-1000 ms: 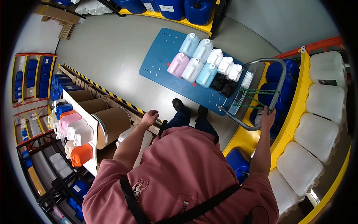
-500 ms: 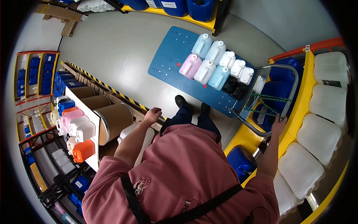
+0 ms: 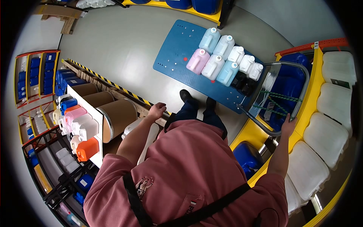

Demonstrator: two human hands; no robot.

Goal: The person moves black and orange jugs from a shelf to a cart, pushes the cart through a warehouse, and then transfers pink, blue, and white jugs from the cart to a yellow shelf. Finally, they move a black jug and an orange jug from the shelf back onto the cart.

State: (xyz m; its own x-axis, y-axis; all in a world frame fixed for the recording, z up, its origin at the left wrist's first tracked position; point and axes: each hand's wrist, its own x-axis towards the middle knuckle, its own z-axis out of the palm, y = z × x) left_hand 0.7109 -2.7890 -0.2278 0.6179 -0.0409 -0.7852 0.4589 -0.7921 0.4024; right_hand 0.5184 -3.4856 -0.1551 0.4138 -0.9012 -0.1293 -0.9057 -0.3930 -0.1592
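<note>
My right hand (image 3: pixel 289 126) is wrapped round the metal push handle (image 3: pixel 304 85) of a blue platform trolley (image 3: pixel 168 49). Green cords (image 3: pixel 281 97) are strung across the handle frame beside it. On the trolley's deck stand a pink jug (image 3: pixel 197 61), pale blue jugs (image 3: pixel 228 73), several white jugs (image 3: pixel 213 67) and dark small containers (image 3: pixel 247 86) near the handle end. Away from the trolley, my left hand (image 3: pixel 156 111) hangs with loosely bent fingers and nothing in it. It is nearest to a brown fibre drum (image 3: pixel 123 117).
To the left, a white board (image 3: pixel 99 128) holds coloured canisters, beside a yellow-black striped edge (image 3: pixel 109 85). Along the right stands a yellow rack beam (image 3: pixel 302 121) with white jerrycans (image 3: pixel 325 130) and blue drums (image 3: pixel 247 157). Another yellow rack (image 3: pixel 181 8) with blue containers is at the far end.
In view, the trolley with its jugs has shifted slightly up and to the right. My right hand has kept its grip on the handle, and my feet appear slightly shifted.
</note>
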